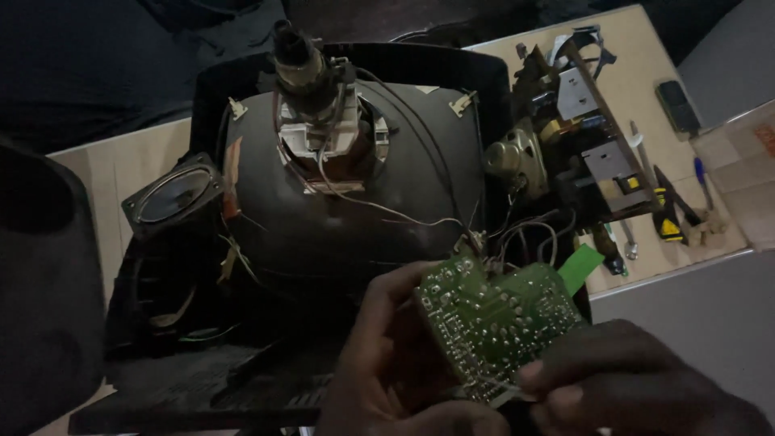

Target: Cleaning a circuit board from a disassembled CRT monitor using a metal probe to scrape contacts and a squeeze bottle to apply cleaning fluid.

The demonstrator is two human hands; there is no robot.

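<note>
I see left hand and right hand both gripping green circuit board, lower centre; picture tube above.

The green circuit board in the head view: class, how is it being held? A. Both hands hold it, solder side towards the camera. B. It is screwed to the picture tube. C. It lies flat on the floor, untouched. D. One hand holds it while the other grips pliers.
A: the left hand and right hand both hold the green circuit board, its solder points facing the camera.
</note>
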